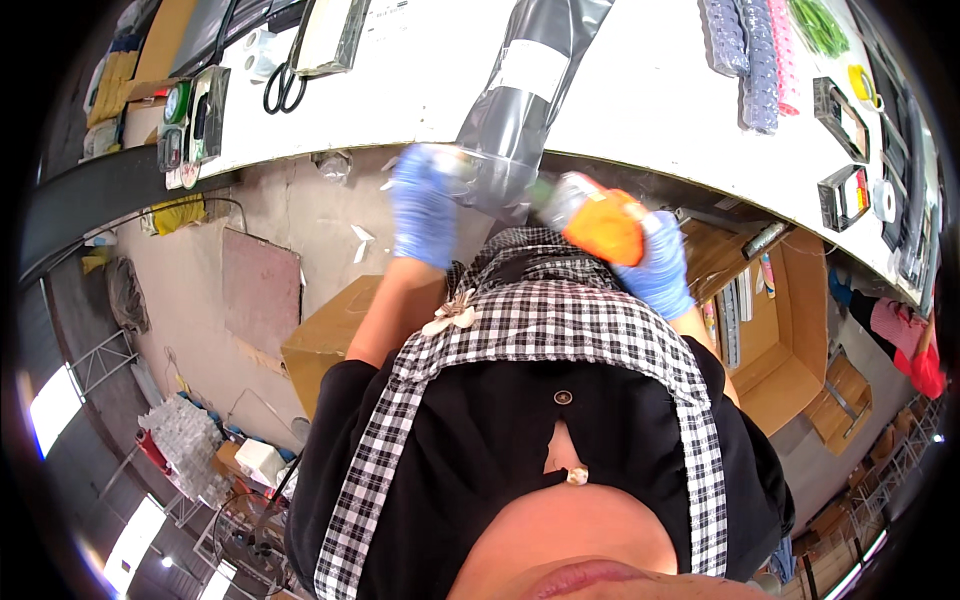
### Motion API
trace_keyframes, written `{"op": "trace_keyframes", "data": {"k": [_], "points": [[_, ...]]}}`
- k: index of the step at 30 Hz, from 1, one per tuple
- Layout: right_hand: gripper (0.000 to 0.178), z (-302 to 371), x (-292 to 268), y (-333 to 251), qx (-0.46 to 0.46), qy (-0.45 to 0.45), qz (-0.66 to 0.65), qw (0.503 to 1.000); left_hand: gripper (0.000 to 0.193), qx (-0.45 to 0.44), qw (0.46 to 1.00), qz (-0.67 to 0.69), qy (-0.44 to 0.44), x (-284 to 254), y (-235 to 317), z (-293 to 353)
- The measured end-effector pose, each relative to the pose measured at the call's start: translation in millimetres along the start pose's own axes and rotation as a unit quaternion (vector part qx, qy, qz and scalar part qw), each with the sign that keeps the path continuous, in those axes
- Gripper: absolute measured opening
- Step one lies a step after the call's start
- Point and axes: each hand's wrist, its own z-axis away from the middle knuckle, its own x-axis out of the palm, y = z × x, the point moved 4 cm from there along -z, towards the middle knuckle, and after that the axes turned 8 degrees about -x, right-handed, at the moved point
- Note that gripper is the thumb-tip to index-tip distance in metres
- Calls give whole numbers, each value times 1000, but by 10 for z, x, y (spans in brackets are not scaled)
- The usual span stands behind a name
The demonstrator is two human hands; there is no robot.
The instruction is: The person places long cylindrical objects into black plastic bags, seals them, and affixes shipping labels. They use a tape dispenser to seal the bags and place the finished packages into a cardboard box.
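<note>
A long black plastic-wrapped package [512, 130] with a white label lies across the white table, its near end hanging over the front edge. My left hand [425, 205], in a blue glove, is at the left side of that near end, closed on the black plastic; motion blurs the fingertips. My right hand [660, 265], also gloved in blue, grips an orange tape dispenser [605, 225]. The dispenser is blurred, and its front end is close to the right side of the package's near end.
Black scissors [287, 85] lie at the table's left. Patterned rolls [757, 70], yellow tape [862, 87] and small black-framed boxes [840, 120] are at the right. Under the table stands an open cardboard box [790, 330]; another carton [335, 325] sits by my left arm. A person [905, 340] is at far right.
</note>
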Motion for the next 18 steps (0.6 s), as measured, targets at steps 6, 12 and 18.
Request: {"op": "trace_keyframes", "data": {"k": [6, 12, 18], "points": [[72, 171, 208, 453, 16, -114, -6, 993, 10, -215, 975, -37, 32, 285, -736, -65], [72, 392, 579, 674, 52, -96, -24, 994, 54, -63, 938, -291, 178, 196, -127, 9], [69, 552, 761, 822, 69, -82, -36, 994, 83, -98, 981, -159, -42, 607, 101, 354]]}}
